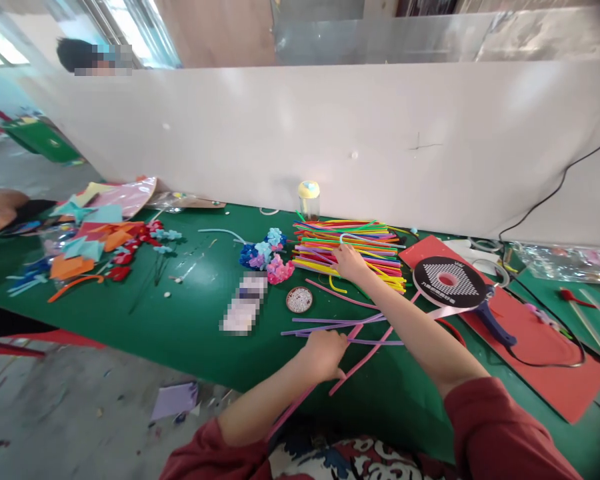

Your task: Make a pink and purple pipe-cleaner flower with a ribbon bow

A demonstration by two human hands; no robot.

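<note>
Touching pipe cleaners [375, 245], two hands [325, 355] [351, 264]

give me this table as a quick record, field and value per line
surface: green table
left hand: around a pink stem
right hand: at the pile of coloured stems
near left hand: purple stems, bead dish
left of pile: fluffy flowers
behind pile: jar, yellow on top
right of pile: red sheet, black disc
</note>
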